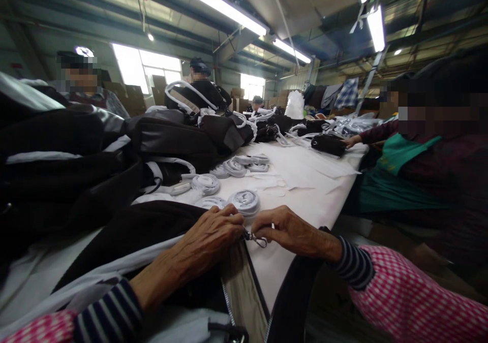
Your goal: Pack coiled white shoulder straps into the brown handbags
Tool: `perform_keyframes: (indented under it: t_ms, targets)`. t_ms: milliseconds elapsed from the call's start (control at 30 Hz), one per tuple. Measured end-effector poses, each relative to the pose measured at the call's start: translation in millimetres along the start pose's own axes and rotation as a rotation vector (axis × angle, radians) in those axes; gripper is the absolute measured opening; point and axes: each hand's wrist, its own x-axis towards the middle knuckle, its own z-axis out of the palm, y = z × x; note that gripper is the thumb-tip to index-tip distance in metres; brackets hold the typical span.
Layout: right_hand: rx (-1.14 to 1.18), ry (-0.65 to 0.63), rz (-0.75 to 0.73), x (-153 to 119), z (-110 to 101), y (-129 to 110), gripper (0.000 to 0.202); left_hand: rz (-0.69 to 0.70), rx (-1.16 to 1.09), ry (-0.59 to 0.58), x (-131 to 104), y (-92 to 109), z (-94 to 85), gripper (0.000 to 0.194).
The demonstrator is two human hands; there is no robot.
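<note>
My left hand (213,239) rests on a black bag (152,226) lying in front of me, its fingers pinched at the bag's edge. Close beside it, my right hand (284,228) pinches a small metal clip (256,239) between the two hands. The bag lies open toward me, showing a zipper (254,277) and a tan lining (242,292). A coiled white strap (246,201) sits just behind my fingers.
Several coiled white straps (206,183) lie on the long white table (312,190). Black bags (76,155) are piled high along the left. A person in a green apron (396,170) sits on the right, reaching for a black pouch (328,144). Other people work farther back.
</note>
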Motion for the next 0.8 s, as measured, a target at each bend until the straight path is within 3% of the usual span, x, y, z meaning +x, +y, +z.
perform_keyframes:
  t_ms: [200,300,433,567,667,800]
  targets:
    - [-0.051,0.174,0.064,-6,28,-11,0.006,-0.014,0.013,0.009,2,3,-3.4,0.013]
    - [-0.141,0.232,0.049,-9,44,-15,0.016,-0.029,0.025,0.007,3,7,-7.2,0.014]
    - [-0.425,0.183,0.011,-4,58,-18,0.011,-0.056,-0.006,0.019,2,11,-12.6,0.011]
    - [-0.625,0.09,0.101,2,61,-19,0.01,-0.048,-0.015,0.092,-9,13,-19.6,0.014]
    - [-0.692,0.016,0.177,4,60,-19,0.013,-0.185,0.061,0.118,-20,20,-28.9,0.017]
    - [-0.764,-0.056,0.184,7,62,-20,0.018,-0.48,0.037,-0.006,-27,32,-41.9,0.012]
